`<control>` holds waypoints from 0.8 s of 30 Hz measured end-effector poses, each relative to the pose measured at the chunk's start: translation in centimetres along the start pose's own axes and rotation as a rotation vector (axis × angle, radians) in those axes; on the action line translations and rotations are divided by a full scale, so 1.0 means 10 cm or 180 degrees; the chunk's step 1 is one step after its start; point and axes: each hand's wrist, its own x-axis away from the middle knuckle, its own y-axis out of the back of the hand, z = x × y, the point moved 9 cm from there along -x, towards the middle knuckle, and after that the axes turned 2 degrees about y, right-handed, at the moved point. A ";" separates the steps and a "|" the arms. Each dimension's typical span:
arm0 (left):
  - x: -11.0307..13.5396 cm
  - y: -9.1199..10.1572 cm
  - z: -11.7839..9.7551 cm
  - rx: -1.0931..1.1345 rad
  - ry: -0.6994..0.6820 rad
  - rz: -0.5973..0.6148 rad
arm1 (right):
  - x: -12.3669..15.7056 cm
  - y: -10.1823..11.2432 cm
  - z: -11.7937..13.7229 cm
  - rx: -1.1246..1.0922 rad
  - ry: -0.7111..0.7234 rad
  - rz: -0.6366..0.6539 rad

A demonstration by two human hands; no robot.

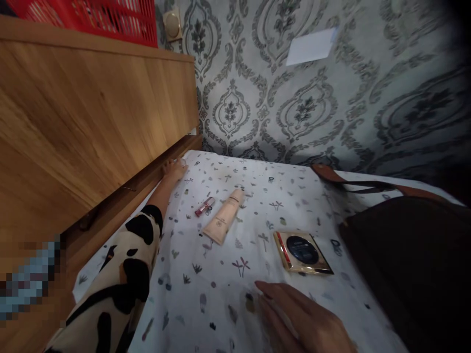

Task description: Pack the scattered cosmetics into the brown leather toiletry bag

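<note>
My left hand (175,170) reaches to the far left edge of the white patterned sheet (228,279), beside the wooden panel. Its fingers look spread over that edge; small detail there is blurred. My right hand (303,321) is low over the near part of the sheet, fingers stretched out and holding nothing visible. Just beyond it lies a gold, square compact case (302,251) with a dark round centre. Between my hands rest a beige squeeze tube (224,216) and, to its left, a small pinkish lip gloss tube (204,207).
A tall wooden panel (110,108) borders the left side, with a red plastic basket (121,22) on top. A dark bag (408,264) with a brown strap (329,174) lies at the right. The patterned wall (235,105) stands behind, with a white plate (311,46) on it.
</note>
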 end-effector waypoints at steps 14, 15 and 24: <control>0.19 -0.19 -0.56 0.0833 -0.1219 0.0857 | 0.23 -0.21 -0.33 -0.0414 -0.0437 0.0033; 0.21 -0.23 -0.61 0.0804 -0.1175 0.0796 | 0.23 -0.21 -0.34 -0.0462 -0.0485 0.0027; 0.43 -0.22 -1.08 0.1141 -0.1509 0.0511 | 0.15 -0.15 -0.36 -0.0746 -0.0751 -0.0199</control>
